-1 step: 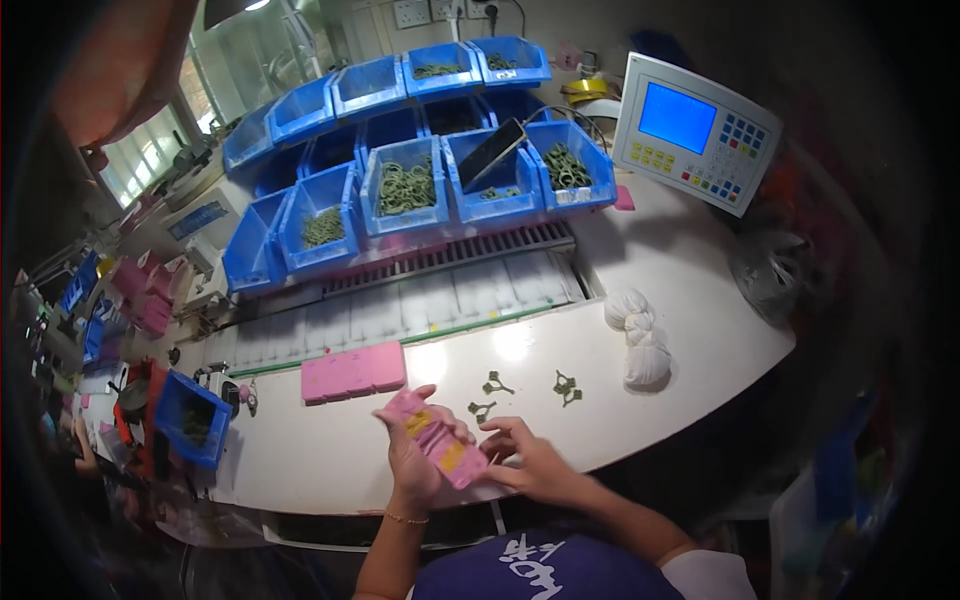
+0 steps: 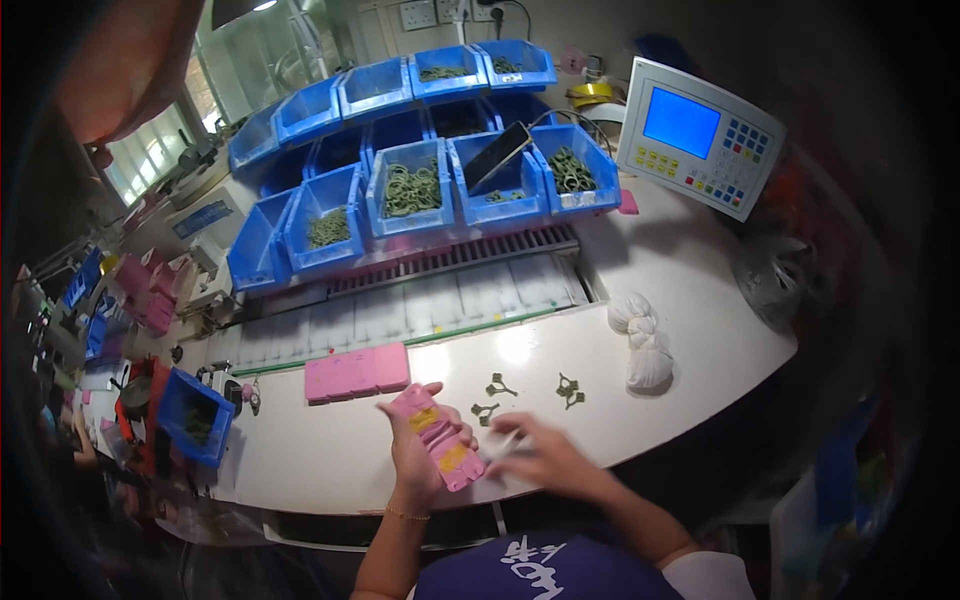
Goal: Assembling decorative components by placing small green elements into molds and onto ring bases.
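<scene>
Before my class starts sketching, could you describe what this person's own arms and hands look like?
The left hand and right hand wear no gloves. A thin, gold-coloured bracelet circles the left wrist. A plain white sleeve covers the right upper arm; no left sleeve shows.

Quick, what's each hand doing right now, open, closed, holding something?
Left hand: closed around a pink block with yellow patches.
Right hand: blurred, fingers partly curled beside the block; whether it holds anything cannot be told.

A white-marked purple garment point(image 2: 455, 577), white sleeve point(image 2: 712, 575) and thin gold-coloured bracelet point(image 2: 407, 515) are worn
</scene>
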Demonstrator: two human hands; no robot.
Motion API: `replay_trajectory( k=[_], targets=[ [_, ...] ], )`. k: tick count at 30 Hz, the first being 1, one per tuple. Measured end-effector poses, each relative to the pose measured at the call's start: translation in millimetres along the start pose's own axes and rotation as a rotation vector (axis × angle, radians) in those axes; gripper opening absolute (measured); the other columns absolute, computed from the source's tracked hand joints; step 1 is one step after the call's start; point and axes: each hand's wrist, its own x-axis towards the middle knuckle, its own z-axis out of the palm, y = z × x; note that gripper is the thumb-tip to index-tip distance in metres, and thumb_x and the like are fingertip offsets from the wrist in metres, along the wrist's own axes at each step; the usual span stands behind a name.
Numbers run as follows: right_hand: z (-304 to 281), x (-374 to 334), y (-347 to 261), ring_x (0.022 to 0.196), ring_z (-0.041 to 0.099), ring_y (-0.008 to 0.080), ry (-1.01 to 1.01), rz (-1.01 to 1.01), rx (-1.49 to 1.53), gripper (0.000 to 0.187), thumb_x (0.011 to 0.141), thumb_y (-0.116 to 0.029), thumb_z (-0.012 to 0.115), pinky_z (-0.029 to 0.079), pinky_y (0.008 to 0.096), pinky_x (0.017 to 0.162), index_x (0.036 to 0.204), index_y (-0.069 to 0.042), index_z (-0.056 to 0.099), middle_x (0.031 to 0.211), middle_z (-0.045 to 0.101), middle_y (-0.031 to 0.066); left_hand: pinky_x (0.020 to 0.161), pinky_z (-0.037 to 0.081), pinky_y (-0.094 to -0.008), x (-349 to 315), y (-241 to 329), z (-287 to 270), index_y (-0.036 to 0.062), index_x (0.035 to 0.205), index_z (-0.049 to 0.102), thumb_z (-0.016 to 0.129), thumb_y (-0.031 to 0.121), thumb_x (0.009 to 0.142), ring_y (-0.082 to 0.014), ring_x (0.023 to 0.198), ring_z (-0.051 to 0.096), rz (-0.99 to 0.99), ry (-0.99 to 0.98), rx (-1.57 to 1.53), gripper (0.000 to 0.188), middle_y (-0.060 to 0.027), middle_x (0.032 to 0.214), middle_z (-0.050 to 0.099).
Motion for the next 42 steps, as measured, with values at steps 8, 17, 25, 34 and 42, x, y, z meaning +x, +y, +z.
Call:
replay_trajectory(
  k=[8, 17, 25, 34, 42],
  targets=[
    [-162, 6, 72, 0.101, 0.058, 0.0356, 0.710, 0.205, -0.983, 0.047, 0.079, -0.006, 0.066, 0.046, 0.0439, 0.092, 0.125, -0.001, 0.059, 0.114, 0.060, 0.0194, 0.052, 0.053, -0.0386, 20, 7, 21, 0.0044, 0.117, 0.047, 0.022, 0.057, 0.102, -0.0228, 0.055, 0.058, -0.200, 0.109, 0.160, 0.060, -0.0140, 0.074, 0.059],
    [-16, 17, -12, 0.105, 0.063, 0.0320, 0.231, -0.526, -0.439, 0.066, 0.069, 0.005, 0.057, 0.053, 0.0378, 0.087, 0.134, -0.008, 0.059, 0.134, 0.054, 0.0217, 0.058, 0.058, -0.0351, 19, -3, 38, -0.0033, 0.118, 0.056, 0.020, 0.054, 0.104, -0.0240, 0.065, 0.067, -0.127, 0.122, 0.427, 0.069, -0.0177, 0.088, 0.068],
    [-14, 30, -6, 0.091, 0.064, 0.0285, 0.311, -0.576, -0.435, 0.059, 0.070, 0.003, 0.062, 0.054, 0.0358, 0.083, 0.128, -0.008, 0.063, 0.136, 0.056, 0.0156, 0.054, 0.057, -0.0332, 18, -9, 47, -0.0039, 0.110, 0.060, 0.022, 0.050, 0.105, -0.0220, 0.059, 0.065, -0.027, 0.057, 0.516, 0.066, -0.0153, 0.085, 0.067],
    [-12, -5, -12, 0.072, 0.059, 0.0255, -0.022, -0.501, -0.455, 0.059, 0.064, 0.003, 0.064, 0.054, 0.0336, 0.070, 0.121, -0.012, 0.067, 0.132, 0.062, 0.0085, 0.066, 0.056, -0.0320, 27, -16, 35, -0.0040, 0.103, 0.062, 0.029, 0.054, 0.104, -0.0196, 0.075, 0.067, 0.170, 0.126, 0.626, 0.067, -0.0138, 0.084, 0.068],
    [-96, -15, -5, 0.105, 0.063, 0.0329, 0.574, -0.245, -0.652, 0.044, 0.071, 0.010, 0.055, 0.053, 0.0345, 0.084, 0.111, 0.000, 0.070, 0.128, 0.061, 0.0213, 0.075, 0.061, -0.0363, 24, 17, 13, -0.0015, 0.126, 0.049, 0.030, 0.059, 0.101, -0.0236, 0.083, 0.066, -0.096, 0.145, 0.172, 0.069, -0.0185, 0.105, 0.060]
  ],
)
